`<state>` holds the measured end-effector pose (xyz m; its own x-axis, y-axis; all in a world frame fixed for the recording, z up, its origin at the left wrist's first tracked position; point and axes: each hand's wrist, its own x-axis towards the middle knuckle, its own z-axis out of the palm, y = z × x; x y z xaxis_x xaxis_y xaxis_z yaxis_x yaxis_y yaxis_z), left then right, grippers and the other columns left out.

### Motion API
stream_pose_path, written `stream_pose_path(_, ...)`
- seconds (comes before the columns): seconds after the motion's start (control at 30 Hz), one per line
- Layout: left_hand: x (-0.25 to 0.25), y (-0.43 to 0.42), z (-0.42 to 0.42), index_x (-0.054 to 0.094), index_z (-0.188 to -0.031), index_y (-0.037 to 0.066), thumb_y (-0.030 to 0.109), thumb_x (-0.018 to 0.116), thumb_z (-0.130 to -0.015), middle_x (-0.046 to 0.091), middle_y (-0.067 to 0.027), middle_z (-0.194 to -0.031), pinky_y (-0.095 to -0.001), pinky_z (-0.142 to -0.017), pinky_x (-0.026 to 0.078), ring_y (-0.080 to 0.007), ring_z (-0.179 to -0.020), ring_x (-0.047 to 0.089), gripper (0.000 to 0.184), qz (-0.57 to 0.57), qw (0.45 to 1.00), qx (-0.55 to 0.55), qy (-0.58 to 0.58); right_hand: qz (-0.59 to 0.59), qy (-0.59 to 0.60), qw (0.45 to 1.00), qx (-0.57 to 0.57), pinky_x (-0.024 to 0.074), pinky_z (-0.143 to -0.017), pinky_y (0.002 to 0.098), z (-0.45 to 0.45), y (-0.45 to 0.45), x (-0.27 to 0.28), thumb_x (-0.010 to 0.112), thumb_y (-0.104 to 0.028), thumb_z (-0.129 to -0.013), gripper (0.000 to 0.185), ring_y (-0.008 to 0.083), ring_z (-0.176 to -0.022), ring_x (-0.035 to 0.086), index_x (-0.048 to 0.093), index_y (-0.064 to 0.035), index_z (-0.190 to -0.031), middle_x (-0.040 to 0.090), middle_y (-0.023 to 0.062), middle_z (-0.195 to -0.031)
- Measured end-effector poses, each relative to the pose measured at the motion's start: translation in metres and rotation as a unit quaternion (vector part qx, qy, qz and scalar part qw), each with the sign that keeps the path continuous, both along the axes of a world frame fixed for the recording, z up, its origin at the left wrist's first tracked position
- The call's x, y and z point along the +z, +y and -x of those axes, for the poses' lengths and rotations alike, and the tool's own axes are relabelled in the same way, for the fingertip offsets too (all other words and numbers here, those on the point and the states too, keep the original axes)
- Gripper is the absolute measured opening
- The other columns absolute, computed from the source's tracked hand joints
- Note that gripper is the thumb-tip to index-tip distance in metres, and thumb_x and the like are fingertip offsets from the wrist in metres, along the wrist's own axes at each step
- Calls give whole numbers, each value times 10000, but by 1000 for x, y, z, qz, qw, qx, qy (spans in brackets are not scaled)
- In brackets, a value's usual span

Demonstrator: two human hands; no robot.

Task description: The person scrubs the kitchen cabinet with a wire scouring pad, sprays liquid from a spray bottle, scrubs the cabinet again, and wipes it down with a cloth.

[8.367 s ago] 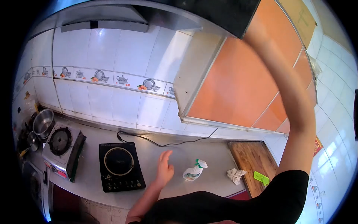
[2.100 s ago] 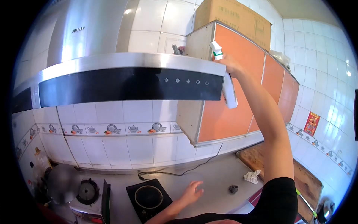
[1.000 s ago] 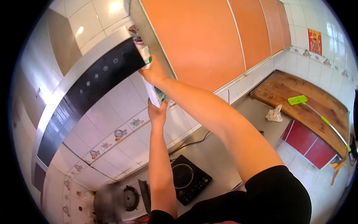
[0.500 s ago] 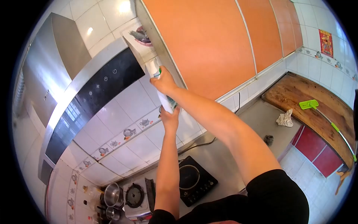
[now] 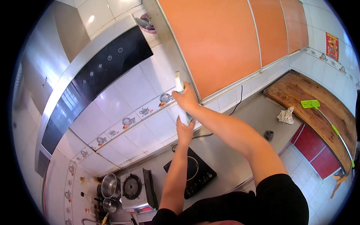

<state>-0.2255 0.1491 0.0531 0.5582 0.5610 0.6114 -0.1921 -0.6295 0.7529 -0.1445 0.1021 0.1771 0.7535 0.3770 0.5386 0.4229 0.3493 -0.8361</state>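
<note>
The right hand (image 5: 185, 99) is wrapping the neck of the bottle (image 5: 183, 117), the left hand (image 5: 185, 132) is gripping its base, apparently steadying it before the wall (image 5: 159, 124); shifting it is probably calling for both grips. The bottle is now hanging lower, farther from the hood (image 5: 116, 60), than half a second ago.

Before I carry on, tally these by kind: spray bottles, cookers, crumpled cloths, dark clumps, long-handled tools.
Spray bottle: 1, held in the left grip and right grip
Cookers: 2, black flat cooktop and gas stove
Crumpled cloth: 1
Dark clump: 1
Long-handled tool: 1, on the wooden board
Total: 6
</note>
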Motion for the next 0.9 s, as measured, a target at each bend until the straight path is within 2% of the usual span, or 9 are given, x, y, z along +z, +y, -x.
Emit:
stream_pose_path(0.03,-12,-2,3,479,-1247,-54,133,740,-783,614,-203,-1125,-380,-896,466,-281,-1034,604,564,9,1000,5,18,-3,-5,1000,0,494,-822,438,4,-3,-12,680,-164,-739,457,385,-945,645,530,33,-1123,650,259,-974)
stream_pose_path(0.13,-45,-10,5,480,-1241,-50,113,732,-783,605,-195,-1115,-384,-895,465,-280,-1023,600,548,28,999,-2,34,-11,-40,998,-44,504,-766,380,3,-5,-42,669,-175,-782,380,291,-865,654,551,31,-1079,655,193,-886)
stream_pose_path(0.23,-58,-25,8,486,-1222,-47,89,724,-781,599,-178,-1093,-389,-887,464,-273,-1004,597,519,38,999,-12,11,44,-19,999,-12,499,-819,429,4,-12,-60,691,-187,-754,445,380,-932,653,543,29,-1114,659,247,-952)
stream_pose_path(0.27,-60,-31,11,491,-1207,-44,72,715,-781,593,-167,-1076,-388,-876,465,-270,-986,597,495,52,998,-38,3,82,4,997,-7,504,-810,421,5,-16,-65,691,-195,-754,440,364,-915,660,546,23,-1108,664,237,-939)
stream_pose_path(0.37,-94,-26,8,504,-1191,-40,65,712,-778,599,-162,-1067,-385,-870,467,-266,-982,601,475,67,997,-34,18,68,34,997,18,509,-798,412,1,-13,-92,689,-196,-750,429,355,-892,665,547,22,-1091,667,235,-929)
stream_pose_path(0.53,-78,-36,14,524,-1177,-42,62,707,-772,619,-185,-1057,-393,-870,473,-292,-975,616,456,59,998,-8,24,69,-21,997,-13,509,-798,404,5,-14,-90,688,-181,-744,431,356,-892,664,534,39,-1082,664,239,-923)
stream_pose_path(0.7,-17,6,-2,521,-1197,-47,77,705,-761,635,-210,-1068,-395,-864,482,-328,-967,627,489,34,999,8,-18,3,-72,996,-43,512,-783,407,-17,36,-29,674,-173,-747,405,362,-869,665,541,49,-1058,662,239,-914)
stream_pose_path(0.8,30,34,-11,521,-1199,-49,88,710,-750,639,-215,-1060,-393,-860,486,-331,-968,630,505,-4,999,19,-30,-5,-38,999,-8,514,-772,416,-18,51,23,677,-175,-741,386,365,-849,666,555,56,-1025,660,242,-906)
stream_pose_path(0.9,40,56,-20,521,-1195,-48,95,717,-747,638,-217,-1063,-387,-864,484,-329,-975,629,510,-12,999,27,-21,9,-19,999,-37,512,-765,425,-32,77,35,681,-191,-738,383,363,-841,668,565,58,-1004,661,239,-885)
